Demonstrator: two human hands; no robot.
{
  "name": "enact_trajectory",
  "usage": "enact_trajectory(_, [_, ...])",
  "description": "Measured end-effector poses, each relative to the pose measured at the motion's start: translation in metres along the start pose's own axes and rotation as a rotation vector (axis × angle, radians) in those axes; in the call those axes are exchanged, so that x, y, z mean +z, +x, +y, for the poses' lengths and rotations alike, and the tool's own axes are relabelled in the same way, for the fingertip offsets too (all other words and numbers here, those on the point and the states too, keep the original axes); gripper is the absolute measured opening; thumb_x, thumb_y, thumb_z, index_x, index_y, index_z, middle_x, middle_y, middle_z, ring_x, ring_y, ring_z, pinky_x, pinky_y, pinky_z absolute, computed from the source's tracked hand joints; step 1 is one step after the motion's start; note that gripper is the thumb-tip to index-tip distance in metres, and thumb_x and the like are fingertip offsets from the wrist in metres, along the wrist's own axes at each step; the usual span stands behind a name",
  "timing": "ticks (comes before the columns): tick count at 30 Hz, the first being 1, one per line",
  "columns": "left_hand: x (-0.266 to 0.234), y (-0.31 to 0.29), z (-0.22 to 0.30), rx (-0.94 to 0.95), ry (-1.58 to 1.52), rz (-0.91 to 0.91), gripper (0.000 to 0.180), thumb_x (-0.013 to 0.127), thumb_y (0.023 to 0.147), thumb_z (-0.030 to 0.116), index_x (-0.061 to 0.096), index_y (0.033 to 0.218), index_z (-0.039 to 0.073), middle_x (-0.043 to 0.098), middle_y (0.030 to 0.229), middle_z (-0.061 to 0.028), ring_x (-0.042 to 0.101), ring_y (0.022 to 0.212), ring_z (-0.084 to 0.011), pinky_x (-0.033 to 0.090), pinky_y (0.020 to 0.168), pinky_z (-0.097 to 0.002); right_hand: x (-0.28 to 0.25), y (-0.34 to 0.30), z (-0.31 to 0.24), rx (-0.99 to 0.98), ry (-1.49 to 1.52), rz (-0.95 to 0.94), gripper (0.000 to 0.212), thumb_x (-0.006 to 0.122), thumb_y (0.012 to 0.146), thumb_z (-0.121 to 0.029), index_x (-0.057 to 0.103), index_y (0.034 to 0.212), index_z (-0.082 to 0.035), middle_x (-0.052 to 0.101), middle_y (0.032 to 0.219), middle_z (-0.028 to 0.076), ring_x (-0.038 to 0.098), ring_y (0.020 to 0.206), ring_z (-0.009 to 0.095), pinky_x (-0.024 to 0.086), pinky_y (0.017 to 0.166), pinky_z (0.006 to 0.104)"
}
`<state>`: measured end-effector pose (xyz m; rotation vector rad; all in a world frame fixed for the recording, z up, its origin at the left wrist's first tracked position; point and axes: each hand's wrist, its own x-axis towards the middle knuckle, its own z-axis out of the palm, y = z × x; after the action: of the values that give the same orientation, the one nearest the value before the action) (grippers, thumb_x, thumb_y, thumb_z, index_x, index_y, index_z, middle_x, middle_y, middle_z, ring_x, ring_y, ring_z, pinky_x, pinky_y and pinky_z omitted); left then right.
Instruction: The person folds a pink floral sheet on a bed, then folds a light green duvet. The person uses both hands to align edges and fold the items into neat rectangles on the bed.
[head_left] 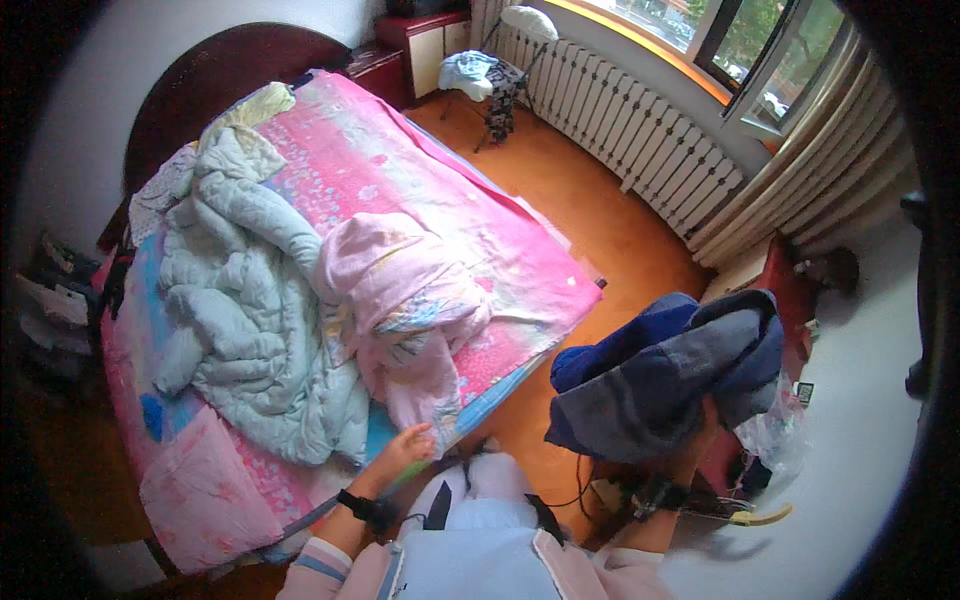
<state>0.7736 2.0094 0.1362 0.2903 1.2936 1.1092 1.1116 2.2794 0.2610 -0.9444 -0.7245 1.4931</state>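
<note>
My right hand (708,418), mostly hidden by cloth, holds up a bunched dark blue and grey cloth item (660,375), which may be a garment. The bundle hangs over the floor at the right, off the bed's foot. My left hand (408,447) is empty, fingers apart, by the near edge of the bed. Just beyond it lies the hanging end of a crumpled pink cover (400,280). I cannot tell whether the fingers touch it. A pale green quilt (255,300) is heaped left of the pink cover.
The bed has a pink patterned sheet (470,210) and a dark red headboard (215,85). A folding chair with clothes (470,75) stands near a white radiator (620,105). At right are a red cabinet (775,280), a clear plastic bag (780,430) and a yellow hanger (762,517).
</note>
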Motion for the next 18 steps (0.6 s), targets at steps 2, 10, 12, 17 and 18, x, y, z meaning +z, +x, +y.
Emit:
enact_trajectory(2, [0.008, 0.019, 0.001, -0.009, 0.083, -0.044, 0.055, 0.059, 0.089, 0.021, 0.035, 0.136, 0.005, 0.054, 0.117, -0.0104, 0.055, 0.102, -0.0167, 0.044, 0.09, -0.0287, -0.011, -0.001, -0.012, -0.017, -0.067, 0.056, 0.045, 0.058, 0.084, -0.033, 0.055, 0.117, -0.002, 0.057, 0.114, 0.011, 0.054, 0.102, 0.026, 0.041, 0.093, 0.038])
enact_trajectory(10, [0.091, 0.114, 0.022, -0.011, 0.25, -0.241, 0.048, 0.054, 0.092, 0.022, 0.038, 0.134, 0.004, 0.054, 0.116, -0.0102, 0.056, 0.097, -0.0145, 0.045, 0.086, -0.0277, -0.133, 0.074, -0.035, -0.232, -0.576, 0.116, 0.039, 0.053, 0.09, -0.027, 0.055, 0.117, 0.003, 0.058, 0.115, 0.015, 0.053, 0.103, 0.027, 0.041, 0.092, 0.0375])
enact_trajectory(12, [0.124, 0.138, 0.023, -0.027, 0.249, -0.228, 0.05, 0.056, 0.092, 0.024, 0.039, 0.134, 0.004, 0.054, 0.115, -0.0101, 0.056, 0.096, -0.0138, 0.045, 0.085, -0.027, -0.155, 0.101, -0.032, -0.307, -0.787, 0.155, 0.037, 0.053, 0.09, -0.024, 0.056, 0.115, 0.003, 0.06, 0.112, 0.015, 0.056, 0.099, 0.027, 0.043, 0.091, 0.0373])
enact_trajectory(17, [0.198, 0.187, 0.045, -0.059, 0.174, -0.205, 0.051, 0.057, 0.091, 0.026, 0.039, 0.132, 0.003, 0.054, 0.11, -0.0086, 0.055, 0.096, -0.0134, 0.044, 0.086, -0.0264, -0.142, 0.158, -0.043, -0.078, -0.311, 0.253, 0.04, 0.058, 0.087, -0.024, 0.055, 0.118, 0.002, 0.056, 0.118, 0.016, 0.052, 0.104, 0.028, 0.041, 0.093, 0.0381])
enact_trajectory(18, [0.209, 0.193, 0.051, -0.066, 0.169, -0.203, 0.051, 0.057, 0.091, 0.026, 0.039, 0.132, 0.003, 0.054, 0.11, -0.0085, 0.055, 0.096, -0.0134, 0.044, 0.086, -0.0264, -0.134, 0.171, -0.05, -0.141, -0.472, 0.172, 0.042, 0.059, 0.086, -0.023, 0.053, 0.12, 0.002, 0.054, 0.12, 0.015, 0.051, 0.106, 0.028, 0.04, 0.094, 0.0381])
